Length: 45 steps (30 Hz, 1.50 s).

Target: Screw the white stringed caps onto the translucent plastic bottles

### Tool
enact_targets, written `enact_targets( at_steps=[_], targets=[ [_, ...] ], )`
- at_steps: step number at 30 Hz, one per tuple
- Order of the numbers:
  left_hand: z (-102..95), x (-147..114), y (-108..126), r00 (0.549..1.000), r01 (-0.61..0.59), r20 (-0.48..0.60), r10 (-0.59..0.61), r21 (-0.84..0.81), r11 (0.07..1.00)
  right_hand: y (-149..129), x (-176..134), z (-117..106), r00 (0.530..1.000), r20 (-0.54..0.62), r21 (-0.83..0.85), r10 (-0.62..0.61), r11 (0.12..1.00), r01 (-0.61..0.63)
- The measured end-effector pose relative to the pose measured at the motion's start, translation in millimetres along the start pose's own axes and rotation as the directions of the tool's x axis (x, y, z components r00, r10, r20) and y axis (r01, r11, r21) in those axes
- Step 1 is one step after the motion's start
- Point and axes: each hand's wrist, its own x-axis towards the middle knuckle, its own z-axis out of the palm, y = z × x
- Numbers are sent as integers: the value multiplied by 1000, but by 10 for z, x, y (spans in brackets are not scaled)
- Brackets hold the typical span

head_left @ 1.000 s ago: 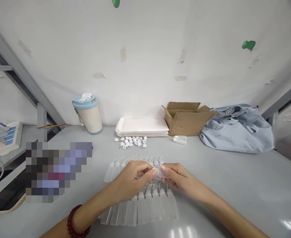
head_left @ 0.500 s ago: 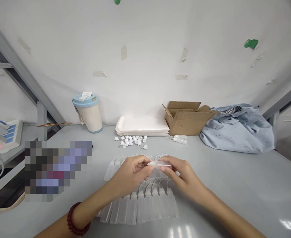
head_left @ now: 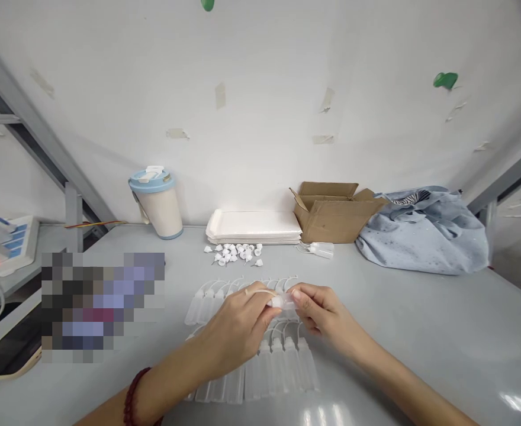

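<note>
A small translucent plastic squeeze bottle [head_left: 289, 301] lies sideways between my two hands. The fingers of my left hand [head_left: 238, 325] close around its white cap [head_left: 277, 302], and a thin pale strap arches over them. My right hand [head_left: 329, 310] pinches the bottle's body between thumb and fingers. Under and around the hands, similar bottles lie side by side in a back row [head_left: 195, 307] and a front row [head_left: 282, 370], many with looped straps; my left hand and forearm hide part of both rows. Beyond them is a scatter of small white needle-tipped caps [head_left: 234, 254].
Against the wall stand a lidded tumbler [head_left: 163, 207], a stack of white padded envelopes [head_left: 256, 225], an open cardboard box [head_left: 338, 219] and a blue cloth bag [head_left: 424, 236]. Two or so bottles [head_left: 321, 249] lie before the box. A power strip [head_left: 23, 242] and a blurred patch are left.
My left hand has turned over and moved slightly right, wrapping the cap end of the bottle. A strap now shows arching above its fingers. My right hand keeps its grip.
</note>
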Motion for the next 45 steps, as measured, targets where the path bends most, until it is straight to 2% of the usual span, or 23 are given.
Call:
enact_targets(
  at_steps=[2, 3, 5, 7, 9, 13, 15, 17, 19, 20, 23, 26, 28, 30, 33, 34, 36, 38, 41, 45],
  targets=[
    [-34, 16, 24, 995, 93, 50, -90, -50, 994, 6, 7, 0, 996, 40, 97, 84, 991, -88],
    [-57, 28, 39, 984, 165, 87, -157, -94, 982, 4, 3, 2, 996, 36, 91, 82, 992, -85],
    [-97, 52, 61, 945, 312, 171, -280, -206, 927, -9, -17, 7, 1000, -15, -31, -14, 999, 13],
    [-117, 65, 63, 901, 421, 255, -351, -318, 850, -26, -41, 10, 985, -53, -222, -164, 964, 149],
    [-115, 69, 50, 871, 480, 317, -375, -391, 786, -30, -59, 9, 963, -46, -363, -266, 903, 232],
    [-82, 66, 25, 835, 547, 385, -394, -492, 678, 40, -59, 1, 923, -34, -490, -384, 811, 319],
    [-69, 65, 22, 816, 578, 407, -411, -547, 606, 93, -51, 1, 879, -1, -553, -478, 732, 397],
    [-65, 62, 26, 813, 583, 415, -409, -572, 577, 127, -49, 7, 831, 50, -594, -554, 653, 471],
    [-70, 56, 40, 829, 558, 396, -394, -548, 623, 125, -56, 19, 818, 70, -584, -571, 641, 498],
    [-75, 51, 50, 842, 537, 382, -382, -517, 667, 110, -62, 27, 831, 60, -560, -553, 671, 487],
    [-82, 34, 78, 886, 440, 318, -337, -348, 828, 40, -78, 41, 914, 25, -424, -406, 823, 377],
    [-66, 5, 75, 962, 210, 198, -191, -79, 975, 5, -67, 35, 985, 25, -195, -170, 966, 172],
    [-44, -21, 51, 989, 31, 143, -44, 86, 996, 13, -45, 26, 998, 57, -21, -20, 1000, 21],
    [-28, -43, 24, 989, -87, 132, 63, 191, 978, 27, -25, 21, 992, 97, 117, 81, 989, -92],
    [-32, -41, 15, 987, -120, 130, 93, 220, 968, 24, -18, 20, 987, 114, 164, 112, 978, -130],
    [-41, -28, 23, 989, -88, 132, 63, 187, 978, 15, -24, 21, 993, 91, 118, 80, 989, -90],
    [-65, 7, 51, 990, 29, 134, -40, 84, 996, -6, -42, 19, 998, 23, -70, -60, 996, 61],
    [-86, 43, 78, 980, 151, 134, -145, -34, 988, -14, -60, 15, 970, -16, -296, -241, 928, 226],
    [-100, 70, 87, 962, 263, 119, -244, -180, 948, 14, -70, 4, 880, -1, -506, -474, 760, 409],
    [-109, 69, 66, 937, 348, 103, -333, -338, 874, 70, -51, -18, 708, 29, -609, -705, 550, 572]
  ],
)
